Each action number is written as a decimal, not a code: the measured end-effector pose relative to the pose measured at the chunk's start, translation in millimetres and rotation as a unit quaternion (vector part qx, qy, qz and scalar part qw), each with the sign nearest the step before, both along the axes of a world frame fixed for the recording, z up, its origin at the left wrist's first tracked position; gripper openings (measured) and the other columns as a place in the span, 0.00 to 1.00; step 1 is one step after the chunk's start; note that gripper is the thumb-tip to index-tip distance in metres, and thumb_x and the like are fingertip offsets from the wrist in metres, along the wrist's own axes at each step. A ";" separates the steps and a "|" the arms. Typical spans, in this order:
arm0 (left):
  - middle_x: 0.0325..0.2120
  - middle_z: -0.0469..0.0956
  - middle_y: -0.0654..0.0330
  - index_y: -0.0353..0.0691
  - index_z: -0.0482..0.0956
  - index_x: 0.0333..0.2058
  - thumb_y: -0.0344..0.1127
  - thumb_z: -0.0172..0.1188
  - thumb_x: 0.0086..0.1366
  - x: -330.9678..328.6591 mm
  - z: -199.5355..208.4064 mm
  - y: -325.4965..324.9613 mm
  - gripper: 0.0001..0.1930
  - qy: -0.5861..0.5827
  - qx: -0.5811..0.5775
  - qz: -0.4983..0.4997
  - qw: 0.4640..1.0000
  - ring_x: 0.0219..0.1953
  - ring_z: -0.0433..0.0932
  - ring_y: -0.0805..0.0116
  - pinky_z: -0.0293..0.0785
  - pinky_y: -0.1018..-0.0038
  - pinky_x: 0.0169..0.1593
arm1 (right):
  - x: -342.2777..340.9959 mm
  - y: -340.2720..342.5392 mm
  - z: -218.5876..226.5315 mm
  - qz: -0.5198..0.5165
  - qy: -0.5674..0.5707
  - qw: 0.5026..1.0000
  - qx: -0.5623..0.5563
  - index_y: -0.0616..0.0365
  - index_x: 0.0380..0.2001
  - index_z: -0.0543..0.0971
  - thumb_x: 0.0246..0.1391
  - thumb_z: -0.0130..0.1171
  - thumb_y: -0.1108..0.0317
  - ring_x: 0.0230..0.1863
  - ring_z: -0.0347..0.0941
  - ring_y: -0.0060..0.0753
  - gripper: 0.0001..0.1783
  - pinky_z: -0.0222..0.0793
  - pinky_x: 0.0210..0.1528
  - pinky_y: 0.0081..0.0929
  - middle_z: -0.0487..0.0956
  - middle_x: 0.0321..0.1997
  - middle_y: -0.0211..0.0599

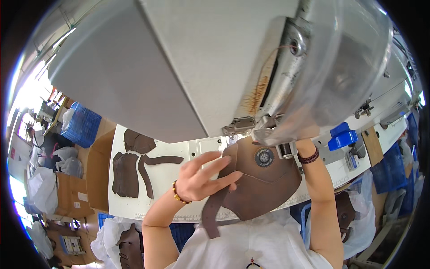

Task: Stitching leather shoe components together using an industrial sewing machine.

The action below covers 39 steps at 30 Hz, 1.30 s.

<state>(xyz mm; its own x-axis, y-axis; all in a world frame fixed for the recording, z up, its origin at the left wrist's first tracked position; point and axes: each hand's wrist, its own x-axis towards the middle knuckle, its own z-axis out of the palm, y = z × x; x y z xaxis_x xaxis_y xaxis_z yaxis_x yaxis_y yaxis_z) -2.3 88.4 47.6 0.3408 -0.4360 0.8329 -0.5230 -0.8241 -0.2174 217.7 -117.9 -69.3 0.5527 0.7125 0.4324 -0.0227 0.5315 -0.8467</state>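
The left hand (201,177), fingers spread and flat, is pressed on the left edge of a large brown leather piece (264,184) that lies on the white desk (168,175) under the head of a grey sewing machine (251,67). A beaded bracelet is worn on that wrist. The right hand (298,139) is reached up behind the needle area, mostly hidden by a clear curved guard (340,67); whether it is clenched or released cannot be told. A dark beaded bracelet is seen on its wrist. A round dark badge (264,157) is fixed near the top of the leather piece, and a narrow brown strap (211,217) hangs from it over the desk's front edge. To the left on the desk, well apart from the hands, cut brown leather shapes (132,168) are laid out, some stacked. Right of the machine a blue plastic block (342,136) is set. Left of the desk a blue crate (83,125) and brown cardboard boxes (74,190), one with a small white rectangular label, are placed, with white plastic bags (42,188) beside them.
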 end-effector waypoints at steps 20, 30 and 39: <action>0.39 0.75 0.46 0.29 0.78 0.38 0.23 0.59 0.46 9.0 -3.9 -6.4 0.16 0.122 0.050 -0.036 0.991 0.44 0.77 0.52 0.79 0.69 0.40 | -2.2 5.3 75.3 -0.109 -0.466 0.875 -0.077 0.51 0.46 0.76 0.42 0.67 0.66 0.52 0.70 0.39 0.24 0.65 0.54 0.34 0.75 0.50 0.37; 0.35 0.77 0.50 0.28 0.78 0.34 0.23 0.59 0.44 13.0 0.7 -9.9 0.14 0.093 0.064 -0.021 0.993 0.40 0.78 0.56 0.79 0.72 0.39 | 35.6 3.8 8.7 0.036 -0.331 0.930 -0.158 0.51 0.57 0.65 0.47 0.63 0.65 0.56 0.66 0.30 0.32 0.61 0.60 0.32 0.70 0.57 0.32; 0.33 0.77 0.51 0.28 0.78 0.32 0.24 0.59 0.43 13.2 1.6 -7.0 0.13 0.082 0.076 -0.016 0.994 0.38 0.79 0.59 0.80 0.73 0.37 | 27.0 2.0 9.1 0.400 0.236 0.884 0.045 0.59 0.58 0.61 0.56 0.48 0.52 0.61 0.60 0.47 0.31 0.56 0.63 0.44 0.64 0.60 0.49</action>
<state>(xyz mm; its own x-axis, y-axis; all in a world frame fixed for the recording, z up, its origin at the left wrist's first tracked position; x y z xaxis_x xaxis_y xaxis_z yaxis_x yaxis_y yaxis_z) 10.9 81.4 49.2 0.4495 -0.5659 0.6912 -0.5874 -0.7702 -0.2486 244.7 -115.9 -60.1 0.0212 0.9314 0.3634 -0.7623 0.2502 -0.5969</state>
